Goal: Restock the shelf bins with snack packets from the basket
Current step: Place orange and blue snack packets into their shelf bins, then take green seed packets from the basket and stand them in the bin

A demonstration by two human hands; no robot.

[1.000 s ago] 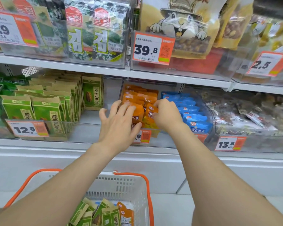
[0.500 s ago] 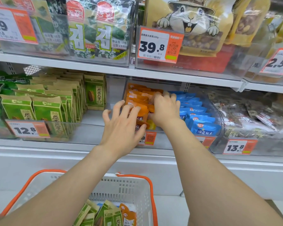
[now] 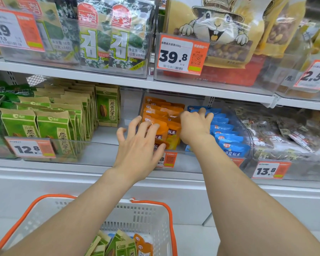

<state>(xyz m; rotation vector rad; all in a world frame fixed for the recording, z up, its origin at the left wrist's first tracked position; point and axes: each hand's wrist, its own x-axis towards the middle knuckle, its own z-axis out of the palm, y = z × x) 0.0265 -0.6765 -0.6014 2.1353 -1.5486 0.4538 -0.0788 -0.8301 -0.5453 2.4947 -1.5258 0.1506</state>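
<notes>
- Orange packets (image 3: 163, 115) are pressed into the bin by the left hand (image 3: 139, 150), fingers spread, and pinched by the right hand (image 3: 194, 126).
- Green and orange packets remain in the basket (image 3: 151, 215) below both hands; restocking is judged unfinished.

White shelf (image 3: 107, 163), clear bins (image 3: 248, 126), perhaps plastic

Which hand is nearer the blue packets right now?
Right. The right hand reaches into the bin with its fingers over the blue packets; the left hand rests on the orange packets, farther left.
</notes>
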